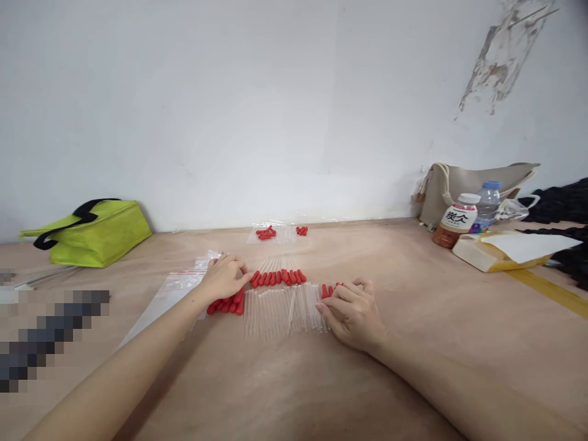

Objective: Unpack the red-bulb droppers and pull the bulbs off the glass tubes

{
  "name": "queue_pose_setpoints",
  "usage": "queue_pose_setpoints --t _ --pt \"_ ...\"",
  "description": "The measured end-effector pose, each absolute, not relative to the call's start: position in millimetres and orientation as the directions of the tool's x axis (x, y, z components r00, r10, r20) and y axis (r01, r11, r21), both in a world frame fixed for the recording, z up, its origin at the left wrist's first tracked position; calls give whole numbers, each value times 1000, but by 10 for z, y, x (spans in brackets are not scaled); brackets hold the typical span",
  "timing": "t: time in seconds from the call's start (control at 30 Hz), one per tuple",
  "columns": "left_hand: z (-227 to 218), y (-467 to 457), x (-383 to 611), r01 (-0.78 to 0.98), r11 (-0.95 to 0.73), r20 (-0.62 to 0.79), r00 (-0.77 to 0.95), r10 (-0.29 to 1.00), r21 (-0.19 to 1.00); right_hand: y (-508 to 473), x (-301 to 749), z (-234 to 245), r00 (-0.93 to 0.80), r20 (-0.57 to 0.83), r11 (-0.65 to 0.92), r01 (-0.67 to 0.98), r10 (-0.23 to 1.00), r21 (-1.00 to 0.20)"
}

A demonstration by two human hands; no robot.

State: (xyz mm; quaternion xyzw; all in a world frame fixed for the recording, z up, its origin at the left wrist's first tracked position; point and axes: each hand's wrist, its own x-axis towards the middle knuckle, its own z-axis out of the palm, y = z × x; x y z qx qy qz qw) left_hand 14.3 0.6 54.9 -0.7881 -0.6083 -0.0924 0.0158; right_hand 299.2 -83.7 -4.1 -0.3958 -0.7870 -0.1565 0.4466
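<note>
A row of clear glass tubes (271,312) lies side by side on the table in front of me. Behind it is a row of droppers, their red rubber bulbs (272,278) towards me and their thin tubes fanned out to the back. My left hand (225,277) has bent fingers, with thumb and index tips at the leftmost dropper's bulb. Loose red bulbs (228,304) are heaped beneath that hand. At the right end of the tubes, my right hand (353,312) is curled, its thumb by the last tube. A few red bulbs (326,290) show beside its fingers; its grip is partly hidden.
Clear zip bags (158,303) lie under my left forearm. More red bulbs (266,233) sit near the wall. A lime-green bag (103,236) stands left. On the right are a drink bottle (456,222), a clear blue-capped bottle (489,202), a beige bag (434,199) and an open packet (478,254).
</note>
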Motion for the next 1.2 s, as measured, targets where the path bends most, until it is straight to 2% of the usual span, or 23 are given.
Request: queue_pose_setpoints --t 0.07,0.17,0.33,0.43,0.53,0.63,0.73,0.8,0.9,1.1,1.2 --pt "551 107 201 978 -169 70 162 984 122 -809 3014 -63 -239 833 616 774 499 -147" --pt "527 223 263 981 -125 -18 129 991 147 -793 3028 -84 -194 831 589 786 522 -186" --pt "616 255 287 990 -70 -39 76 996 123 -810 3015 -88 -213 820 593 785 531 -181" --pt "753 133 251 995 -57 37 54 998 82 -818 3011 -86 -209 822 591 786 529 -181" --pt "770 -115 222 992 -119 267 102 958 50 -825 3012 -84 -198 823 589 785 532 -191" --pt "569 -423 252 924 -381 573 302 762 19 -849 3018 -70 -184 845 599 779 502 -186" --pt "270 -674 349 768 -639 704 473 530 -36 -896 3023 -41 -235 862 637 761 450 -125" --pt "111 -772 430 692 -721 748 499 437 -39 -926 3017 -19 -333 835 667 743 438 -54" --pt "-15 -829 528 630 -776 786 483 386 -6 -951 2984 -2 -434 792 702 712 429 10" --pt "-72 -835 571 544 -839 808 486 332 17 -953 2888 -67 -470 780 741 672 414 12" --pt "-42 -853 573 542 -841 780 523 344 7 -957 2848 -113 -480 775 749 663 411 13"
